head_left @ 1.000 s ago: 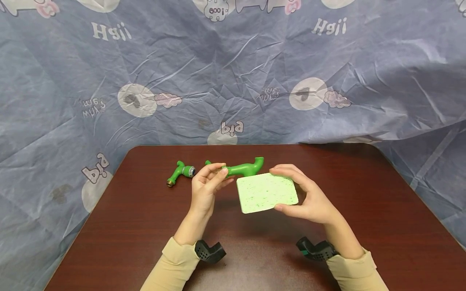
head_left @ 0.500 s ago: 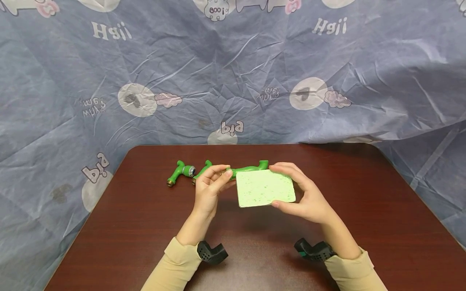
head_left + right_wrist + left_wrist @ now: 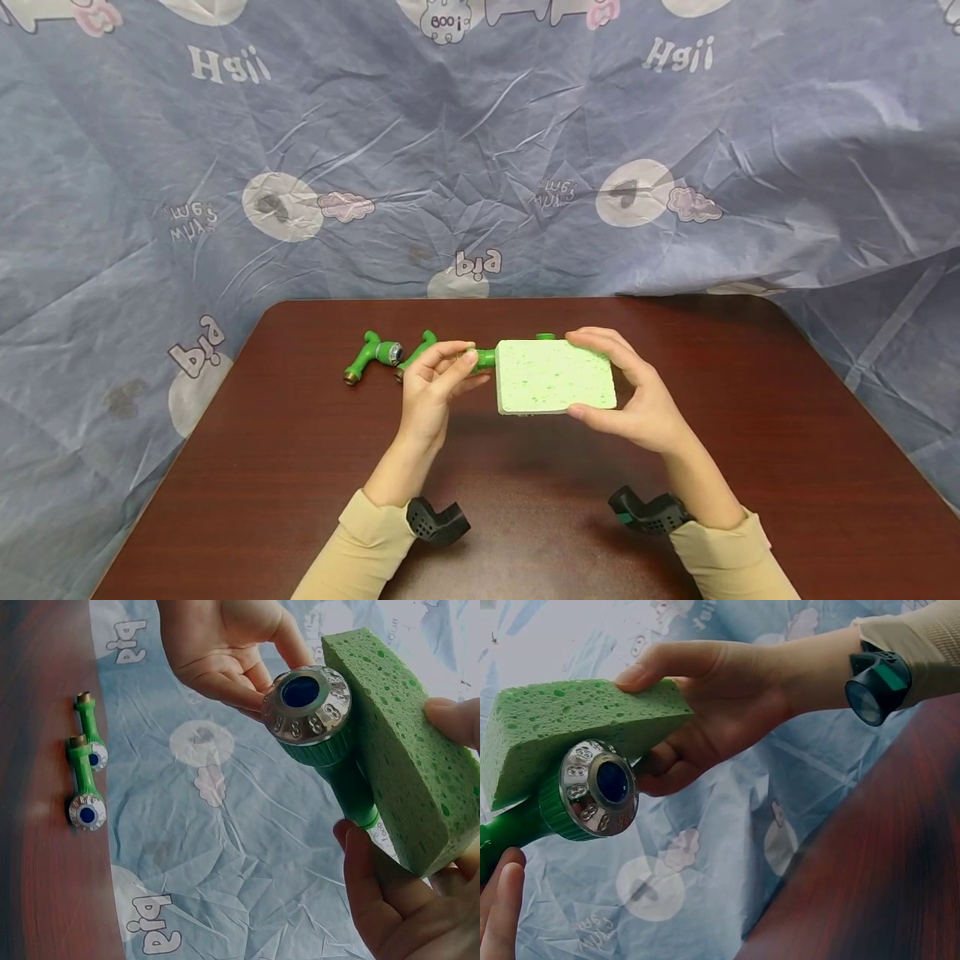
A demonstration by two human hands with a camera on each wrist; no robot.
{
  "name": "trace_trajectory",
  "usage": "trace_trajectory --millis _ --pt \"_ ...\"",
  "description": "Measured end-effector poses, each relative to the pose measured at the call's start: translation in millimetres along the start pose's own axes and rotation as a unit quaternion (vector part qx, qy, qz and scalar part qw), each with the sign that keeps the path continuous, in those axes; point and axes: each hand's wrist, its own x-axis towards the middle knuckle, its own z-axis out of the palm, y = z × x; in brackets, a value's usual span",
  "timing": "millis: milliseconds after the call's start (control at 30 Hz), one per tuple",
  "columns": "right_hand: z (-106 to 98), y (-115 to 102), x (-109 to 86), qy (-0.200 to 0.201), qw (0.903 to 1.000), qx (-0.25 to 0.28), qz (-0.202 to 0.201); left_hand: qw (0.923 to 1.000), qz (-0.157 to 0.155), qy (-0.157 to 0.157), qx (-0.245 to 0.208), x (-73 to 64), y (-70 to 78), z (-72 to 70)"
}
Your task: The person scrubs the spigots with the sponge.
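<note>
My left hand (image 3: 433,396) pinches one end of a green water tap (image 3: 487,359) above the table. My right hand (image 3: 637,402) grips a pale green sponge (image 3: 557,377) by its edges, thumb on the lower one in the head view. From the head, the sponge hides most of the held tap. Both wrist views show the sponge (image 3: 577,712) lying along the tap's side, beside its ribbed knob with a chrome, blue-centred cap (image 3: 309,712). Contact between them looks close.
Two similar green taps lie on the dark wooden table (image 3: 300,467) left of my hands: an outer tap (image 3: 366,357) and an inner tap (image 3: 420,348), partly behind my left hand. A blue printed cloth (image 3: 480,150) hangs behind the table.
The sponge has moved upward and slightly right, covering more of the held tap. My left hand has shifted slightly right, and the tap's raised end sits lower and further right than a second ago.
</note>
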Motion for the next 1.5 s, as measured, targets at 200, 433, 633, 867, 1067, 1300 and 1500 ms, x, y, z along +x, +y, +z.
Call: trace_trajectory --millis 200,433,633,867,1067,1300,1500 --pt "-0.8 8.6 -3.4 -0.001 0.9998 0.018 -0.009 0.9999 0.000 -0.005 -0.012 -1.0 -0.5 0.7" --pt "2.7 6.7 -3.2 0.004 0.9995 0.030 0.003 0.9998 -0.011 -0.016 0.000 -2.4 -2.3 1.3" --pt "5.9 5.6 -3.0 0.010 0.9986 0.048 0.022 0.9999 -0.002 -0.015 0.005 -2.1 -3.1 0.9" --pt "6.6 6.0 -2.4 0.022 0.9985 0.042 0.027 0.9995 -0.023 -0.023 0.005 -1.5 -2.5 0.9" --pt "5.4 6.1 -2.5 0.034 0.9983 0.037 0.028 0.9978 -0.031 -0.050 0.029 -1.0 -0.5 0.0" --pt "5.2 5.6 -2.3 0.034 0.9981 0.040 0.031 0.9940 0.000 -0.084 0.071 0.2 0.7 -4.2" --pt "5.4 4.6 -2.1 0.035 0.9982 0.038 0.031 0.9927 0.016 -0.086 0.083 0.9 0.1 -6.2"
